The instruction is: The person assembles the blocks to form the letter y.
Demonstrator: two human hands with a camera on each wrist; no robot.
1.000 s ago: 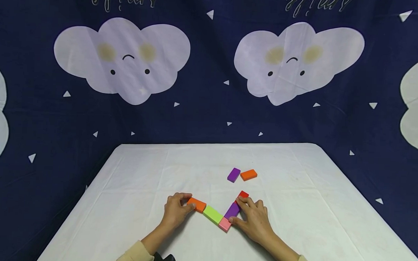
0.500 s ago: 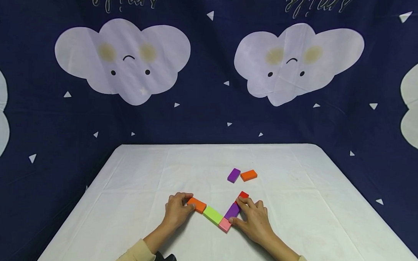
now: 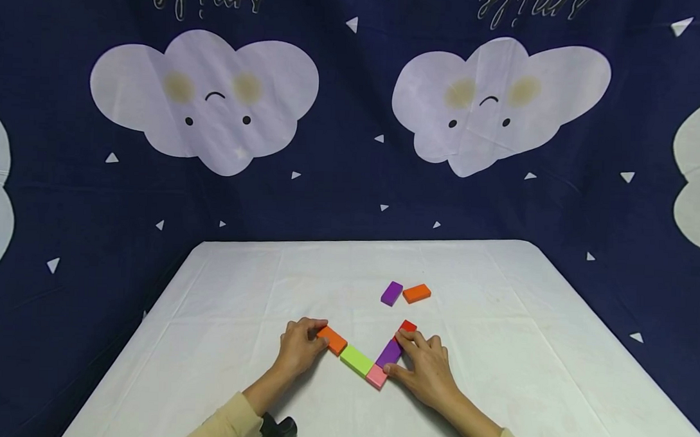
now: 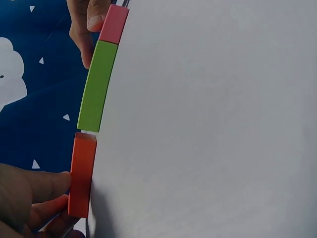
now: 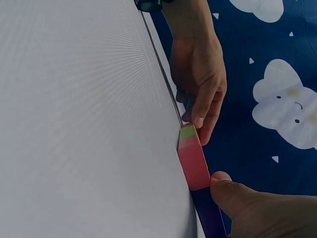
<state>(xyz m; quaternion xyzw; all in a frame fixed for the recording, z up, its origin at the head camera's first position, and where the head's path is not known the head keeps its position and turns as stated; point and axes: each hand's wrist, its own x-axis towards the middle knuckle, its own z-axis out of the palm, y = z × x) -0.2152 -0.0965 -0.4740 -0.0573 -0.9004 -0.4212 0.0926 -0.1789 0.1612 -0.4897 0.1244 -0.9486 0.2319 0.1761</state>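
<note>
My left hand (image 3: 298,347) pinches an orange block (image 3: 332,340) between thumb and fingers at the left end of a row. End to end after it lie a lime green block (image 3: 356,360) and a short pink block (image 3: 377,376); a narrow gap shows between orange and green in the left wrist view. From the pink block a purple block (image 3: 388,353) slants away to a red block (image 3: 407,326), forming a V. My right hand (image 3: 429,370) holds this arm, thumb (image 5: 223,184) where pink meets purple and fingertips near the red block, which is partly hidden.
Beyond the V lie a loose purple block (image 3: 392,293) and a loose orange block (image 3: 417,293), close together on the white table (image 3: 255,286). A dark blue cloth (image 3: 350,199) with clouds hangs behind the table's far edge.
The left hand has shifted slightly right and away from the person, moving the orange block with it and turning it a little, closer to the green one. The right hand stays put.
</note>
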